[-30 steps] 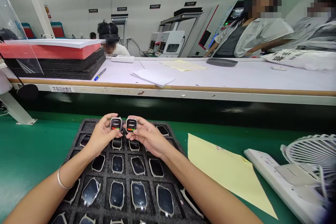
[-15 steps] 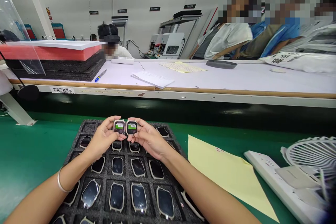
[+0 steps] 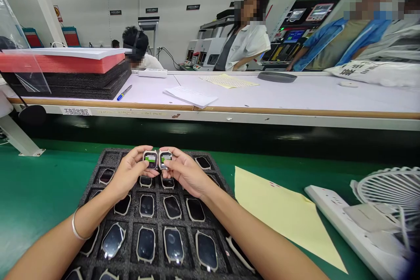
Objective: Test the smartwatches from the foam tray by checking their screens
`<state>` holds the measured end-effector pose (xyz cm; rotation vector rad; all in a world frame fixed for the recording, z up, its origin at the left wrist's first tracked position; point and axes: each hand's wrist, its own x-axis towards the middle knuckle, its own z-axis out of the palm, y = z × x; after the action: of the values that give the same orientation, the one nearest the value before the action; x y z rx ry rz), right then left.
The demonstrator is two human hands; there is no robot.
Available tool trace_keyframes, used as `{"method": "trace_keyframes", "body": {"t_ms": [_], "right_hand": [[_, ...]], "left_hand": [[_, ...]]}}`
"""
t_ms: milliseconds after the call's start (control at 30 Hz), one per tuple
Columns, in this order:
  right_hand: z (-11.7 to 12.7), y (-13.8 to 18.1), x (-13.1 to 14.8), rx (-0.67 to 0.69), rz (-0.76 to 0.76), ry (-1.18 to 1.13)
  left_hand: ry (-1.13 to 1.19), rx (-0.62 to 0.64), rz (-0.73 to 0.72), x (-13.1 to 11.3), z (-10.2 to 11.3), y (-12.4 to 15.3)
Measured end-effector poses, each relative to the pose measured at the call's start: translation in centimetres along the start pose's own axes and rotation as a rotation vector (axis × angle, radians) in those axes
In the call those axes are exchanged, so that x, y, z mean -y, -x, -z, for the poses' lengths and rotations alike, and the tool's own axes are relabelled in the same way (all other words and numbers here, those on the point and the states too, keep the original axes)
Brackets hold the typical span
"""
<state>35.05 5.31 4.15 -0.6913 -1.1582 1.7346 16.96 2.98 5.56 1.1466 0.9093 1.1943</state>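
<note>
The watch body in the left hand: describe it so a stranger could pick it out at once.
Find the black foam tray on the green bench. Above its far end two hands hold two watch bodies side by side; this watch body is in the left hand. Unlike the dark-screened ones in the tray, it is lit, showing green.

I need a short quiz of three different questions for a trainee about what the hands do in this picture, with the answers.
1. True or false: each hand holds one watch body with a lit screen.
2. What are the hands above? A) yellow paper B) black foam tray C) white fan
3. Which wrist wears a bracelet?

Key
1. True: the left hand holds the left watch, the right hand the right watch.
2. B, the black foam tray.
3. The left one, a bracelet.
</note>
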Motion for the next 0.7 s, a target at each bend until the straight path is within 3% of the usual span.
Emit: {"method": "trace_keyframes", "body": {"t_ms": [700], "right_hand": [[-0.05,-0.07,0.08,-0.033,-0.028,0.013]], "left_hand": [[0.015,0.003,0.018,0.05,0.23,-0.11]]}}
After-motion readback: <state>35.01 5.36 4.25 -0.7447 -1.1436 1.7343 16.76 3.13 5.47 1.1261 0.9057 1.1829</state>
